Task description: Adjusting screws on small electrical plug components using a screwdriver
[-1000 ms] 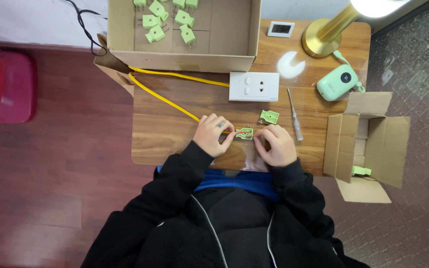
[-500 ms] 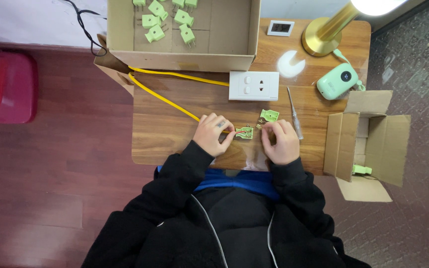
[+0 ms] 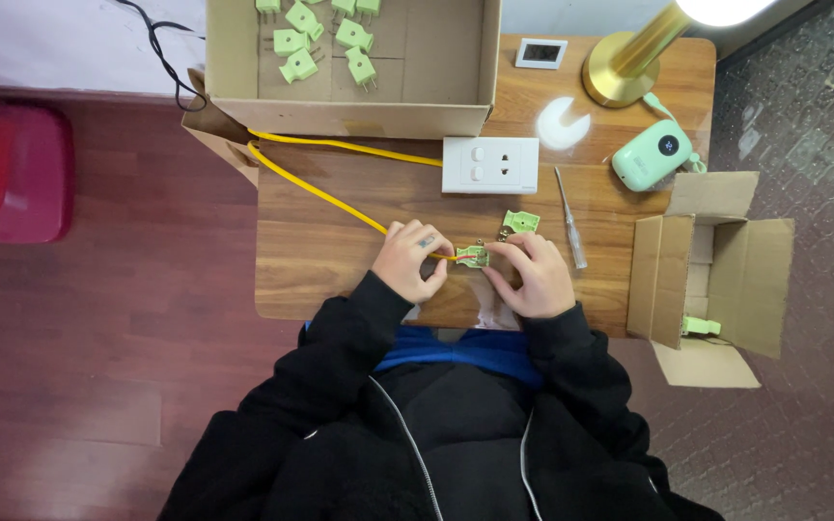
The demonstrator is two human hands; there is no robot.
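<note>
Wooden worktop (image 3: 340, 260) carried a big open carton (image 3: 436, 68) of green plugs. On it we noted a white socket block (image 3: 489, 165) and a screwdriver (image 3: 569, 217). Our left hand (image 3: 414, 260) pinched the yellow cable (image 3: 320, 193); our right hand (image 3: 531, 275) gripped the open green plug (image 3: 472, 256) at the near edge, its loose cover (image 3: 520, 222) just beside.
</note>
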